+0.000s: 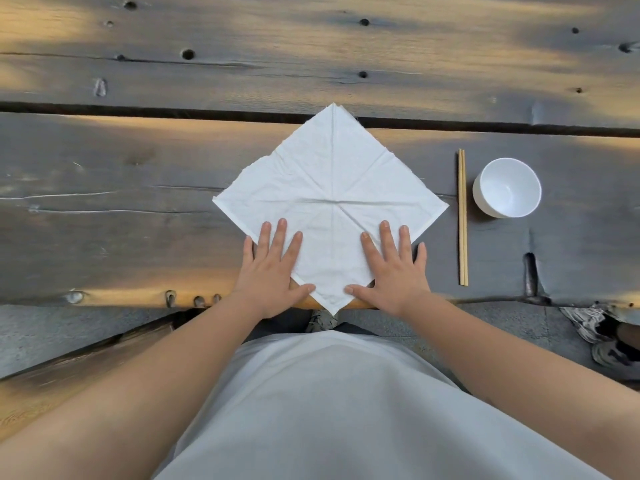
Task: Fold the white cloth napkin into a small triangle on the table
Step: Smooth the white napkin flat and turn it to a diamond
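Note:
The white cloth napkin lies spread flat as a diamond on the grey wooden table, one corner pointing away from me and the near corner hanging slightly over the table's front edge. Crease lines cross at its middle. My left hand lies flat with straight, spread fingers on the napkin's lower left edge. My right hand lies flat the same way on the lower right edge. Both thumbs point toward the near corner.
A pair of wooden chopsticks lies right of the napkin, pointing away from me. A white bowl stands further right, upright. A dark gap between planks runs across behind the napkin. A shoe shows below the table at right.

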